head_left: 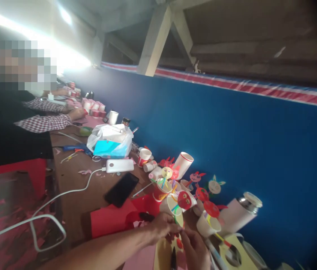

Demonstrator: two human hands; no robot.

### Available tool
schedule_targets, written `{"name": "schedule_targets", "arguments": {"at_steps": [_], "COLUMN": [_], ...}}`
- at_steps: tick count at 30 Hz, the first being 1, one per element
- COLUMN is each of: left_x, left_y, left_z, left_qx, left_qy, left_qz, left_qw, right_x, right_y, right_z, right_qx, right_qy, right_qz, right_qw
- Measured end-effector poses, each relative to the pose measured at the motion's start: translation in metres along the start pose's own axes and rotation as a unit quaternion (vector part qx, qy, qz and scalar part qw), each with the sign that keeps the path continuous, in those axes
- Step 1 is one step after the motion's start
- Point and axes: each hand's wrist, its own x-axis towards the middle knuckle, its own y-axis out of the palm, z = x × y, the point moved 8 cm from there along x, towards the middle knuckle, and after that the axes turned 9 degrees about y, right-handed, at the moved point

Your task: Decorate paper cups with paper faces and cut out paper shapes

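Note:
My left hand (162,227) reaches in from the lower left, its fingertips pinched together. Close against it, my right hand (194,249) is also closed in a pinch. Whatever lies between the fingertips is too small and hidden to name. Just beyond them stands a paper cup (172,204) with coloured strips and a red paper face (184,200) at its rim. Below the fingers a small red piece (179,243) shows over yellow paper (162,253). Red paper (110,220) lies left of my left hand, partly under a dark object (147,216).
A phone (121,189), a white power bank (119,165) with its cable, and a plastic bag (110,140) lie farther up the table. Several decorated cups and a flask (238,213) line the blue partition (231,150). At left, a person in checked sleeves (44,123) handles red-and-white items.

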Motion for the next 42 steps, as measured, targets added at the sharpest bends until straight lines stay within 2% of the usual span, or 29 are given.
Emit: {"name": "schedule_targets", "arguments": {"at_steps": [5,10,14,20,32,37,42], "left_x": [-0.002,-0.002,-0.002,-0.003,-0.003,-0.003,-0.002], "left_y": [0.000,0.002,0.004,0.006,0.005,0.005,0.004], "left_z": [-0.005,-0.010,-0.012,-0.007,0.001,0.007,0.008], "left_qx": [0.002,-0.015,-0.016,0.000,0.013,0.001,-0.003], "left_qy": [0.021,0.022,0.024,0.034,0.049,0.044,0.035], "left_qz": [0.005,0.016,0.017,0.013,-0.002,0.004,-0.013], "left_qw": [1.000,1.000,0.999,0.999,0.999,0.999,0.999], "right_x": [-0.001,-0.004,-0.006,-0.006,-0.002,0.000,0.002], "right_y": [0.000,-0.008,-0.013,-0.006,0.000,-0.001,0.002], "right_z": [0.009,0.014,0.013,0.009,-0.002,-0.007,-0.014], "right_qx": [0.005,0.084,0.074,0.056,0.013,-0.004,-0.008], "right_qy": [-0.046,-0.034,-0.022,-0.013,0.012,0.011,-0.002], "right_qz": [0.031,0.046,0.029,0.056,0.043,0.039,0.025], "right_qw": [0.998,0.995,0.997,0.997,0.999,0.999,1.000]}}
